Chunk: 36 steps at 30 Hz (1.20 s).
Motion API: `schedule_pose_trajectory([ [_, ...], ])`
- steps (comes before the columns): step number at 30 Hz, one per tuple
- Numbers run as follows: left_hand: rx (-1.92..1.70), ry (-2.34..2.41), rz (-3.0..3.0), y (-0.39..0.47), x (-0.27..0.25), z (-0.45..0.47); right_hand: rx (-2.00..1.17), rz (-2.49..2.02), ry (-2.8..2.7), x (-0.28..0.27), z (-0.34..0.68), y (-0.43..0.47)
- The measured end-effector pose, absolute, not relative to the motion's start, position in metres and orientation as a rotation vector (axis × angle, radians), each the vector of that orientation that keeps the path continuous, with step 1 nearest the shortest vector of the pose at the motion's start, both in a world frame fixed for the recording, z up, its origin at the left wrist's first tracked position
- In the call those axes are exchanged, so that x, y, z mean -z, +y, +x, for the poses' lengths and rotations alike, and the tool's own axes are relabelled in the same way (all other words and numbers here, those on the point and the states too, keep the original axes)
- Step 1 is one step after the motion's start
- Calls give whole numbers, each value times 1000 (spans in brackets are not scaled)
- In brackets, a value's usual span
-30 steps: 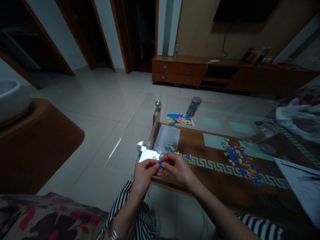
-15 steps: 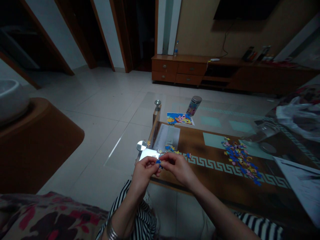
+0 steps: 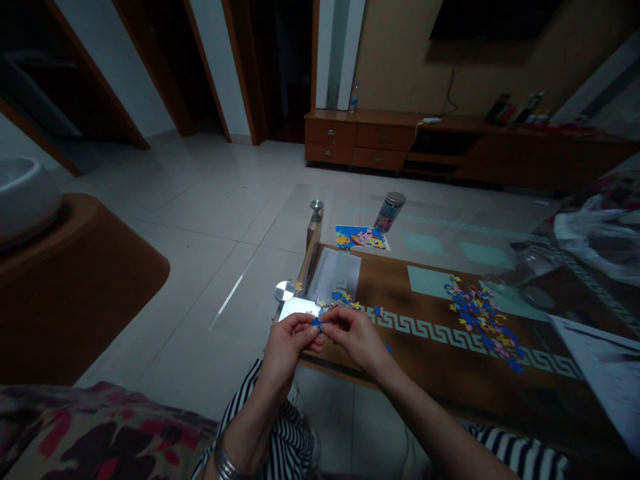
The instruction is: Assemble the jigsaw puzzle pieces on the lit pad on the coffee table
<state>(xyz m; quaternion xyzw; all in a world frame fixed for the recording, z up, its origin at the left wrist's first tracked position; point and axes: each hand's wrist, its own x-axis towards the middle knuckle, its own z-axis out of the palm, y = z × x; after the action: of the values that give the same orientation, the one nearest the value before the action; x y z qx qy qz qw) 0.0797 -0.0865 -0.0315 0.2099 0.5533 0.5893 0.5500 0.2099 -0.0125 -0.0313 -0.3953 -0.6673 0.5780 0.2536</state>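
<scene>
Both my hands meet over the near left end of a glass-topped table. My left hand (image 3: 287, 341) pinches a small blue jigsaw piece (image 3: 317, 323) between thumb and fingers. On its other side, my right hand (image 3: 353, 331) grips the same blue bit with thumb and forefinger; whether it is one piece or two joined cannot be made out. Just beyond the fingers lie a few loose jigsaw pieces (image 3: 345, 298). A larger heap of blue, yellow and pink jigsaw pieces (image 3: 483, 320) is spread to the right. A picture card (image 3: 362, 237) lies farther back.
A cylindrical tin (image 3: 389, 212) stands behind the card. At right are a clear jar (image 3: 535, 263), a plastic bag (image 3: 600, 230) and printed sheets (image 3: 600, 367). A bright white surface (image 3: 296, 308) lies by the table's left corner, near a round metal fitting (image 3: 285, 291).
My hands stay together, with the fingers slightly shifted on the blue piece. A blue piece on the table beside my right wrist now shows. The view has moved a little.
</scene>
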Motion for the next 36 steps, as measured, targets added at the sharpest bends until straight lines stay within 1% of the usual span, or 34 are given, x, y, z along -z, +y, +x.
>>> schedule_pose_trajectory([
  [6,-1335,1324,484,-86,34,78,-1530,-1109,-1789,30,211,-13],
  [12,-1326,1327,515,-87,35,77,-1629,-1096,-1772,29,212,-14],
  [15,-1322,1326,527,-87,34,78,-1604,-1082,-1804,28,212,-13],
  [21,-1346,1348,543,-86,33,78,-1453,-1027,-1916,28,213,-14],
  [27,-1388,1357,568,-87,32,80,-1522,-1075,-1840,29,211,-16],
  [29,-1399,1358,578,-87,31,80,-1456,-1073,-1844,30,209,-19],
  [33,-1389,1359,569,-87,31,80,-1213,-1013,-1949,30,208,-25],
  [36,-1383,1351,550,-88,33,79,-1217,-1004,-1937,30,208,-26],
])
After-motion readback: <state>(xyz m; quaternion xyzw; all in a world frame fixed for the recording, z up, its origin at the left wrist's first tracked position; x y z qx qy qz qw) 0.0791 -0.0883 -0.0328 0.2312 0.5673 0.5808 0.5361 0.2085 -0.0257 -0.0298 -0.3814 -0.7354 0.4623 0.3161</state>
